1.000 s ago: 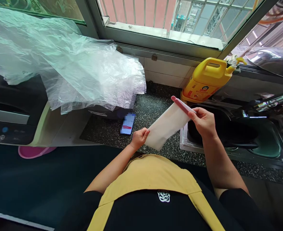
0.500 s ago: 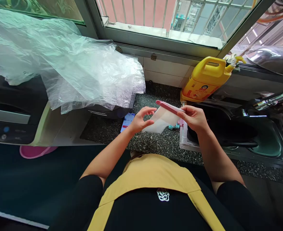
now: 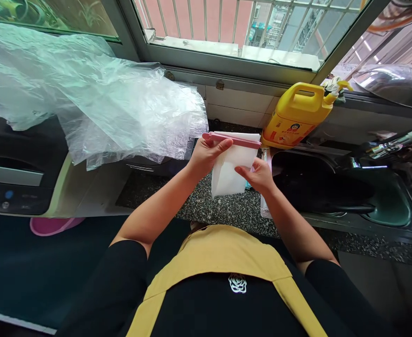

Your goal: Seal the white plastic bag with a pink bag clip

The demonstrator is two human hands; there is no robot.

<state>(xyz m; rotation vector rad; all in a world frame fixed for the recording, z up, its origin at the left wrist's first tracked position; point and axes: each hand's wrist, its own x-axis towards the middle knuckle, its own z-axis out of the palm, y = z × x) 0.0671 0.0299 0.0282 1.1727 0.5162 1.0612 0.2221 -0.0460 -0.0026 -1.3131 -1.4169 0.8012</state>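
A long pink bag clip [image 3: 239, 140] runs across the top of a translucent white bag [image 3: 232, 171], and a narrow white strip of the bag shows above it. My left hand [image 3: 211, 152] is closed on the clip's left end, thumb lying along the top. My right hand [image 3: 258, 175] pinches the bag's right side below the clip, its thumb across the front; its other fingers are partly hidden behind the bag. The bag hangs above the speckled counter [image 3: 223, 206]. Behind my right hand, a clear tray [image 3: 264, 208] shows in part.
A yellow jug with a pump [image 3: 293, 117] stands behind the counter's right side. Right of it lies a dark sink with a black pan [image 3: 318, 187]. Clear plastic sheeting [image 3: 121, 103] covers things on the left. A window frame [image 3: 227, 65] borders the back.
My left hand has gone from open beside the bag to holding the clip's left end. My right hand has shifted from the clip down onto the bag. The clip is now nearly level.
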